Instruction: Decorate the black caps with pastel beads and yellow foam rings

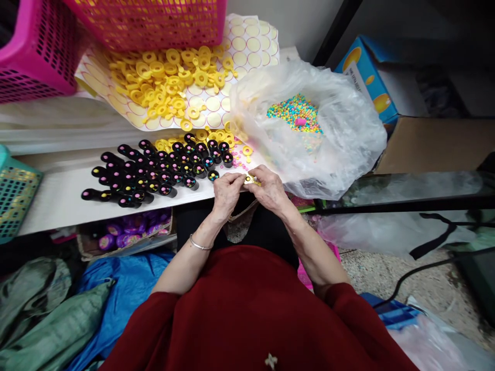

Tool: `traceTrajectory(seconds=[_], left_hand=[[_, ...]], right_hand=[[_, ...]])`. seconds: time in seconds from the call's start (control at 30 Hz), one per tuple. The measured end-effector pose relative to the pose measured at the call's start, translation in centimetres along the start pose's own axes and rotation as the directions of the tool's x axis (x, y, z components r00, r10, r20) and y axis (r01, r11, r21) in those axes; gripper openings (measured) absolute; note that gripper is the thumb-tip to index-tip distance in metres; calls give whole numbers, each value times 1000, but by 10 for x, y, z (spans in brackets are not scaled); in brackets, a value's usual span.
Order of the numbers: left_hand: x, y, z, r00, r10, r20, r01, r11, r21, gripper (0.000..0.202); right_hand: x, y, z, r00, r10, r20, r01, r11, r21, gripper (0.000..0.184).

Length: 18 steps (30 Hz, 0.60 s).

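At the table's front edge, my left hand (227, 195) and my right hand (269, 189) meet, fingertips pinched on a small yellow ring-shaped plastic piece (248, 179). Its centre looks dark; whatever is beneath it is hidden by my fingers. To the left of my hands stand rows of small black cups (166, 176), many showing pink, yellow or blue bits on top. One black cup (213, 175) is right beside my left hand. Tiny pink pieces (237, 161) and a loose yellow ring with a tab (247, 151) lie just beyond my fingers.
A clear plastic bag (340, 134) of coloured beads (288, 109) with a pink scoop-like cup (300, 122) lies right. Yellow rings (170, 77) are heaped behind, near pink baskets (154, 20). A teal basket (15, 190) stands left, an open cardboard box (436, 144) right.
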<state>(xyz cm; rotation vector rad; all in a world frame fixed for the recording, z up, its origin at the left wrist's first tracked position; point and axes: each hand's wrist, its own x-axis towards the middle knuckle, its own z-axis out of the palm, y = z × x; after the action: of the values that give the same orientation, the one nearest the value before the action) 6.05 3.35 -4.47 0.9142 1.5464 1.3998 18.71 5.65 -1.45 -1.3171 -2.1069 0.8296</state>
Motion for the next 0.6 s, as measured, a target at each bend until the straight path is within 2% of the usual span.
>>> traceTrajectory(seconds=[0.1, 0.2, 0.3, 0.4, 0.5, 0.6], left_hand=[[0, 0, -2, 996, 83, 37, -85, 995, 57, 13], [0, 2, -2, 993, 108, 43, -111, 989, 95, 13], [0, 2, -2, 994, 98, 43, -102, 991, 91, 14], [-1, 1, 1, 994, 93, 48, -97, 992, 85, 15], [-2, 1, 5, 996, 75, 46, -77, 996, 47, 16], [-2, 0, 9, 999, 18, 34, -18, 1000, -5, 16]], right_hand=[[3, 9, 4, 997, 49, -63, -32, 967, 254, 20], [6, 14, 10, 980, 176, -90, -125, 905, 407, 31], [9, 14, 14, 950, 310, -30, -251, 820, 515, 34], [11, 13, 16, 912, 407, 59, -348, 689, 636, 31], [12, 12, 18, 882, 458, 107, -388, 578, 718, 29], [13, 14, 20, 870, 482, 108, -386, 527, 757, 28]])
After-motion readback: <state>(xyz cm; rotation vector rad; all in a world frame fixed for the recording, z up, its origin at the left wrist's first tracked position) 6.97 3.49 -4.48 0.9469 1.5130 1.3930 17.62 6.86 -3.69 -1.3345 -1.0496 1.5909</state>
